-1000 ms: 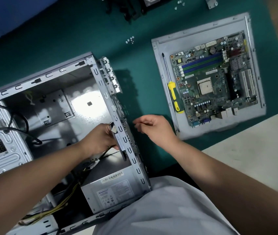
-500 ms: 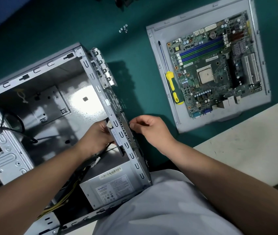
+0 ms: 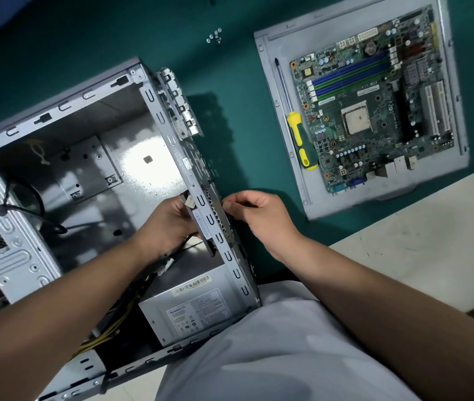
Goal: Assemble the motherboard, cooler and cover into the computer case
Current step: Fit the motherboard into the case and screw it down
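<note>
Left hand [image 3: 169, 224] inside case [image 3: 91, 180], gripping rear fan [image 3: 201, 224] against back wall; right hand [image 3: 258, 215] pinching outside, contents hidden. Keep fan flush, holes aligned before fastening. Motherboard [image 3: 374, 102] waiting on cover [image 3: 267, 91], counter [image 3: 114, 33] right.

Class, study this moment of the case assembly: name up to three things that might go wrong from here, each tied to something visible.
1. The left hand holds a dark part against the case's rear wall from inside while the right hand pinches at the outside; bare fingers near stamped metal edges may get nicked.
2. The loose screws lie on the mat and could get lost.
3. The screwdriver lies beside the motherboard; a nudge might scratch it.
</note>
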Action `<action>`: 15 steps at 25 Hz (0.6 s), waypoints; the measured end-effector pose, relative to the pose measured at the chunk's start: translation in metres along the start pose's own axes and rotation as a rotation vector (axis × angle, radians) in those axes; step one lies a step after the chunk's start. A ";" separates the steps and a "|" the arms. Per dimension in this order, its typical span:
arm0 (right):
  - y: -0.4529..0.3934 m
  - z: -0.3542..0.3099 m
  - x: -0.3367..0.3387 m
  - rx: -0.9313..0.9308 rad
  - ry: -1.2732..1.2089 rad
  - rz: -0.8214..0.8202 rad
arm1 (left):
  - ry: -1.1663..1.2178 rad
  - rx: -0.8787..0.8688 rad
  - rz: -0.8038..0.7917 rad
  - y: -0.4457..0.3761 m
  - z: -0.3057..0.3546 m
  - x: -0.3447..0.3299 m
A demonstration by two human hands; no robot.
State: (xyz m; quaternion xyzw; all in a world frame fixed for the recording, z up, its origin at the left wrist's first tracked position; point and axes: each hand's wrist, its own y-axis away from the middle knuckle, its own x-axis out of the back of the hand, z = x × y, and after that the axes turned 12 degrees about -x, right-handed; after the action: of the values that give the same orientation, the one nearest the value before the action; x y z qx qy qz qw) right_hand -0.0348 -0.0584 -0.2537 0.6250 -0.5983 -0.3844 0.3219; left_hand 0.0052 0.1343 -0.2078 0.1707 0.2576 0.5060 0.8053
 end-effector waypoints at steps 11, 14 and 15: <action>-0.003 0.000 0.006 0.007 0.016 -0.053 | -0.170 0.017 0.011 -0.002 0.003 -0.003; -0.003 -0.001 0.006 0.023 0.038 -0.049 | -0.171 0.011 0.012 -0.002 0.005 -0.004; -0.002 -0.001 0.006 0.032 0.054 -0.048 | -0.172 0.009 0.011 -0.001 0.005 -0.004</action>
State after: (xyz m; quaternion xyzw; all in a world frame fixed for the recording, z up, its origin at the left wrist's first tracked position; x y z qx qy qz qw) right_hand -0.0324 -0.0646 -0.2556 0.6543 -0.5805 -0.3654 0.3186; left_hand 0.0078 0.1300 -0.2032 0.2186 0.1890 0.4925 0.8209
